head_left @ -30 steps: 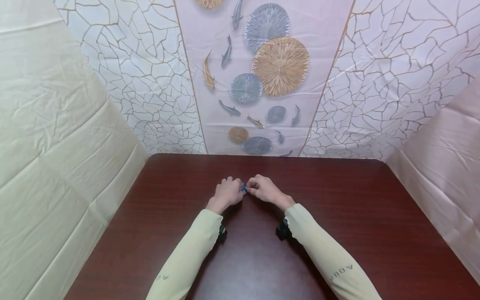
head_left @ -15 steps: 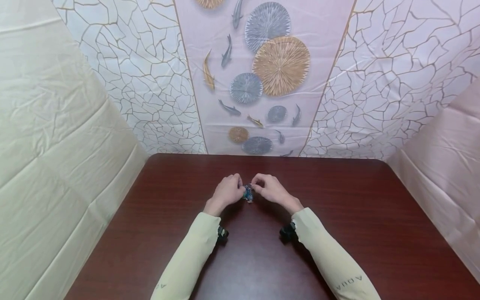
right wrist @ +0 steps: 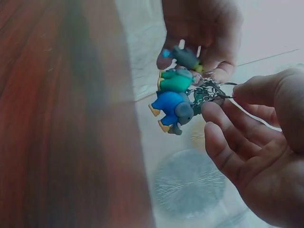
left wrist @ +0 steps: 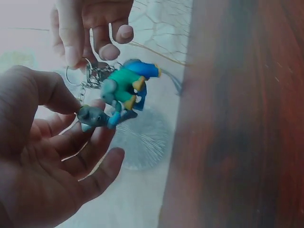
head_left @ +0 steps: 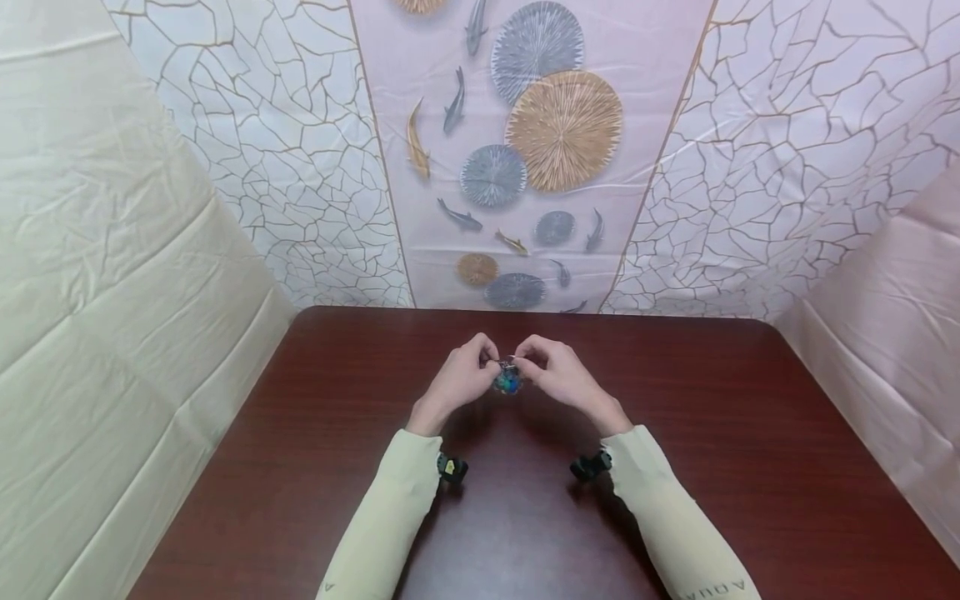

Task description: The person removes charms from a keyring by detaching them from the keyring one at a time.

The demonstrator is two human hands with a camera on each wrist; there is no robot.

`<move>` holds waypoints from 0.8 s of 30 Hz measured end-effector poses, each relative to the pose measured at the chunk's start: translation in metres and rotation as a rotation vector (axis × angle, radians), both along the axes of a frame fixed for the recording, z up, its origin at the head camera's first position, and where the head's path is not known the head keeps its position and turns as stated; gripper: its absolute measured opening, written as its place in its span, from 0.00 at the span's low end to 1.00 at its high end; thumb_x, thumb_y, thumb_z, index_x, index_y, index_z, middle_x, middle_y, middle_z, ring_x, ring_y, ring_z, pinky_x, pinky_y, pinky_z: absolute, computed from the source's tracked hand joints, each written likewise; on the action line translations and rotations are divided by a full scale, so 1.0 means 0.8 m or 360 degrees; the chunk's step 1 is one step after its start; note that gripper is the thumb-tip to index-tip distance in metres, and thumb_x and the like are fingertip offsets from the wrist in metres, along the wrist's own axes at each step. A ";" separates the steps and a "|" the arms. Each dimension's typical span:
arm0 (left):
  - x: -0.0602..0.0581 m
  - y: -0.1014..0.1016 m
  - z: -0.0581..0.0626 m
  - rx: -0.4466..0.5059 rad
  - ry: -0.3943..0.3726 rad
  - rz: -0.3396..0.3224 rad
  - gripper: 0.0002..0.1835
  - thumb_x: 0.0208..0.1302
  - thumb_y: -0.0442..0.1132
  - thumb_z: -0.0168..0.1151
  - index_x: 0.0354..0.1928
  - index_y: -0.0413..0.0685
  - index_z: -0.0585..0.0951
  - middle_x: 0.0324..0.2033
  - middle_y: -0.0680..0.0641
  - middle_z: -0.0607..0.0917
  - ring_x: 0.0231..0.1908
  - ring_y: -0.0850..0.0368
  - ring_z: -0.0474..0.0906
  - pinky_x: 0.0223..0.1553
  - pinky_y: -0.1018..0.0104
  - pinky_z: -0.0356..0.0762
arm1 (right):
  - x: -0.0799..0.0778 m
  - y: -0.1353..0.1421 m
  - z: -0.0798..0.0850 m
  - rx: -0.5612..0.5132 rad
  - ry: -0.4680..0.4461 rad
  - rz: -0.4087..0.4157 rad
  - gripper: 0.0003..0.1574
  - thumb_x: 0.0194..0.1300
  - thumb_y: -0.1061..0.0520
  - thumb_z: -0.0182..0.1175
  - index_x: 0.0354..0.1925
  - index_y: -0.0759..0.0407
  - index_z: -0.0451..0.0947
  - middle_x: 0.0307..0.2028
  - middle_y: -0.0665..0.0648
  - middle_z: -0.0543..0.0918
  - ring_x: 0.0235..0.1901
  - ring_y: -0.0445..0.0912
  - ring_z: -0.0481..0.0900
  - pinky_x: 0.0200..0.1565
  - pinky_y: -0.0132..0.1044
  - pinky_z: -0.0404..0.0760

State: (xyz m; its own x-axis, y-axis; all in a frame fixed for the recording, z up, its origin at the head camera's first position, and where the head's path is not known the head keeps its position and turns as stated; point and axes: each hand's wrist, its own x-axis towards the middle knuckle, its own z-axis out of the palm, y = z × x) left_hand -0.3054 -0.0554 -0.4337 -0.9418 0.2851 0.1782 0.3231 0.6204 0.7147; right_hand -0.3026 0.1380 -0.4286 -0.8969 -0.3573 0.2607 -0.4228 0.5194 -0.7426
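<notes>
From my distant place I watch the keychain [head_left: 508, 382]; in the head view it hangs between the two hands, slightly below the centre of the frame, over the far part of the dark table [head_left: 675, 400]; one second ago only a small blue piece of it was showing, with the hands lower in the frame; now the hands look raised nearer to the camera, their wrists stand further apart, and the coloured figures are seen more fully.

The left hand [head_left: 456, 381] is grasping; at the left of its own wrist view, thumb and forefinger pinch beside the head of the grey figure [left wrist: 93, 117], where its chain seems to join; the other fingers are spread loosely below.

The right hand [head_left: 567, 383] is grasping also; at the right of its own wrist view, thumb and forefinger pinch the metal ring [left wrist: 67, 77].

The green figure [right wrist: 176, 81] and the blue figure [right wrist: 171, 105] hang near the middle of that view, held by no fingers; I judge this change means that both hands now share the load in the air, and the crowded chains [right wrist: 207, 90] require delicate fingertips.
</notes>
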 end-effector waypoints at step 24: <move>0.044 0.022 0.057 0.0250 0.0447 -0.0307 0.05 0.61 0.44 0.61 0.37 0.54 0.78 0.32 0.56 0.76 0.33 0.64 0.73 0.34 0.72 0.74 | 0.078 0.004 0.110 -0.0206 0.0387 0.0046 0.02 0.62 0.65 0.57 0.35 0.65 0.74 0.32 0.58 0.76 0.23 0.51 0.77 0.24 0.34 0.75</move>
State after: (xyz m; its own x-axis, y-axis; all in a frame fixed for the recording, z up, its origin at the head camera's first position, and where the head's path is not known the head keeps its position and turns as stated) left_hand -0.2701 -0.0378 -0.3878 -0.7817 0.4013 0.4775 0.6202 0.4186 0.6635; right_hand -0.2398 0.1411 -0.3403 -0.7923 -0.3313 0.5123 -0.6100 0.4122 -0.6768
